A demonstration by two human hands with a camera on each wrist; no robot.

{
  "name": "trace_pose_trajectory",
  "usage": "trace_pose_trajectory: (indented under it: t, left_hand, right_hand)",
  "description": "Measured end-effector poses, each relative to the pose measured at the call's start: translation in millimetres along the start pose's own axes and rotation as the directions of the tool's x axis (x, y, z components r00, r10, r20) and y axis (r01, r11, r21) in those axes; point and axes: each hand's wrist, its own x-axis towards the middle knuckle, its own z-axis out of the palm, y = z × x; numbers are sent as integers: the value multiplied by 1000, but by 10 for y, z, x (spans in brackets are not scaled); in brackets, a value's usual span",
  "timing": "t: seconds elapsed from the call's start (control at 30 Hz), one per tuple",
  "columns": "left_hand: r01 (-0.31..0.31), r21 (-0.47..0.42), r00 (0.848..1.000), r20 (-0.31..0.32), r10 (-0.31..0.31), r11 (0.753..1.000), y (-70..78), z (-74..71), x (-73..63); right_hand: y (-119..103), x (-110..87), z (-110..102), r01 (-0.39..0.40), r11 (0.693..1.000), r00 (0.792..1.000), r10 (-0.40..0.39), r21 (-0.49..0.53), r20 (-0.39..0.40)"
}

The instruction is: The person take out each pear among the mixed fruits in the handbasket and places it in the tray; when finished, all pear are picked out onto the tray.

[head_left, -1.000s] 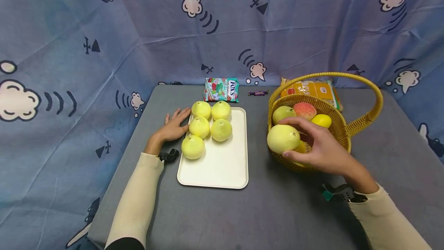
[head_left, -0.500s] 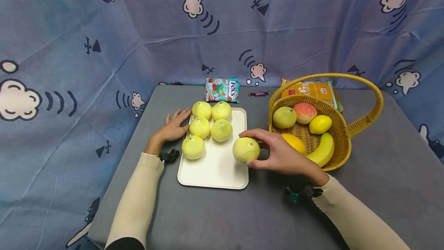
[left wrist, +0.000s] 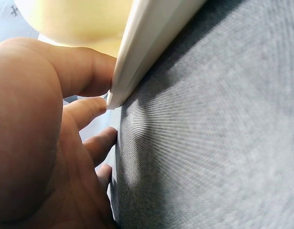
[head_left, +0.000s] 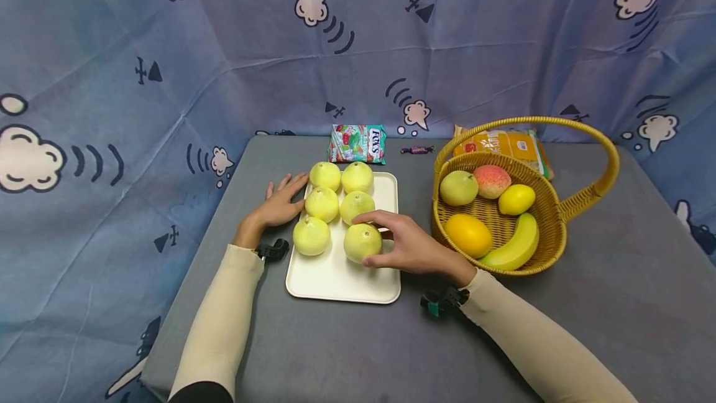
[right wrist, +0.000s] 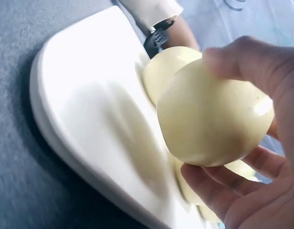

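Note:
My right hand (head_left: 419, 247) holds a round, pale yellow-green fruit (head_left: 362, 243) between thumb and fingers. In the right wrist view this fruit (right wrist: 214, 114) casts a shadow on the white tray (right wrist: 80, 86) and appears slightly above it. Several similar fruits, one of them (head_left: 311, 236) to the left of the held one, sit in two columns on the tray (head_left: 347, 282). At the tray's left edge rests my left hand (head_left: 276, 204), its fingers extended. The left wrist view shows the thumb (left wrist: 85, 69) touching the tray rim (left wrist: 137, 52).
A yellow wicker basket (head_left: 554, 222) with a tall handle holds a banana (head_left: 514, 246), an orange fruit (head_left: 468, 235), a lemon (head_left: 516, 199), a peach (head_left: 491, 181) and a green fruit (head_left: 458, 188). Behind lie a Fox's packet (head_left: 357, 143), a small purple candy (head_left: 417, 150) and an orange bag (head_left: 503, 145).
My right hand has carried the held fruit leftward from over the basket to above the tray, beside the other fruits. The left hand has stayed at the tray's edge.

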Motion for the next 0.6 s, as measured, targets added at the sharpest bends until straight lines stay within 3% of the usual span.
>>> trace_pose_trajectory:
  t: [0.23,0.6]
  left_hand:
    - [2,-8,1000,4,-2,1000,6,-14,-8]
    - [-5,-12,1000,1,5,1000,4,-15,-3]
  right_hand:
    - [84,106,163,62,994,998,-64,-89,-28]
    - [87,188,249,147,961,975,-182,-235,-131]
